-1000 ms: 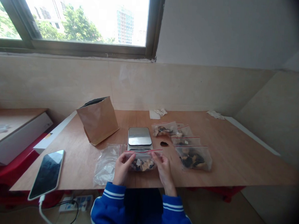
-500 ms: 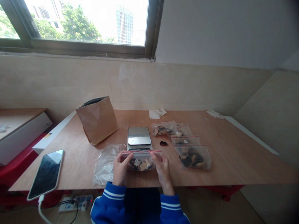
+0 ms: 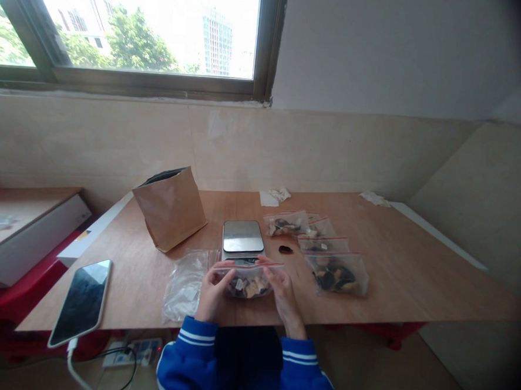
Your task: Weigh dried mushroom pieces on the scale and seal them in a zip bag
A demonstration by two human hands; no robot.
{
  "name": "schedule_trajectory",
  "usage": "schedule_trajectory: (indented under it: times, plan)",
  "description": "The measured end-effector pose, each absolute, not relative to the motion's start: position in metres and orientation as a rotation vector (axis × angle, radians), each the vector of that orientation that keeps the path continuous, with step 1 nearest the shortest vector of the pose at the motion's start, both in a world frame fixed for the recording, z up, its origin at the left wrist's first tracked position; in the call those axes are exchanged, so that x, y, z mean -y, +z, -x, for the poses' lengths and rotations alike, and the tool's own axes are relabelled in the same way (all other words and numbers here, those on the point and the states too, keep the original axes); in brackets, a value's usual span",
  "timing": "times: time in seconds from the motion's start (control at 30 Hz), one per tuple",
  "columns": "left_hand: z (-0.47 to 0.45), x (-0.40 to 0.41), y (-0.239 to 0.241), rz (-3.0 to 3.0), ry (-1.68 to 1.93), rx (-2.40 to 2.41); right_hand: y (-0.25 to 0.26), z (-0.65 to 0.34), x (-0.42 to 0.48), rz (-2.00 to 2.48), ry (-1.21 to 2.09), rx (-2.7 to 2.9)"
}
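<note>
Between my two hands is a clear zip-lock bag [image 3: 248, 285] with a red seal strip, holding dark and tan dried pieces and a small white packet. My left hand [image 3: 213, 289] pinches its upper left corner. At the upper right end, my right hand [image 3: 283, 290] grips the same bag, its fingers behind the plastic. Just beyond the bag stands a digital scale [image 3: 242, 237] with a bare metal plate, its display partly covered. Beside my left hand lies a pile of clear plastic bags [image 3: 185, 287].
A brown paper bag [image 3: 170, 210] stands open at the back left. Several filled zip-lock bags [image 3: 337, 275] lie to the right, near one dark loose piece [image 3: 286, 250]. A phone [image 3: 81, 302] with a white cable sits at the left table edge. Crumpled tissue [image 3: 279, 195] lies by the wall.
Both thumbs have shifted on the bag's top edge, and my right fingers now reach behind the seal. The bag has stayed in nearly the same place.
</note>
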State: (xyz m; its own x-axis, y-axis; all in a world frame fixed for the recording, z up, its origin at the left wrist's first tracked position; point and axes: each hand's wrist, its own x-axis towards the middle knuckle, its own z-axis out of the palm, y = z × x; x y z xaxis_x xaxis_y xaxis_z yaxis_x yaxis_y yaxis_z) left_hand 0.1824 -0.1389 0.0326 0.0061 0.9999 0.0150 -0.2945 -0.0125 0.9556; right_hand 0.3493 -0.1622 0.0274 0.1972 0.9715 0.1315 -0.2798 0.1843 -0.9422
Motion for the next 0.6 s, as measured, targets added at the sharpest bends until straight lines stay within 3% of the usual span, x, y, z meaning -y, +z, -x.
schedule_trajectory:
  times: [0.23,0.6]
  plan:
    - [-0.18,0.136,0.029,-1.065,1.353,-1.021,0.02,-0.351,0.161,0.962,1.15,0.981]
    - [-0.179,0.143,0.047,-1.133,1.32,-1.052,0.02,-0.351,0.161,1.066,0.974,1.038]
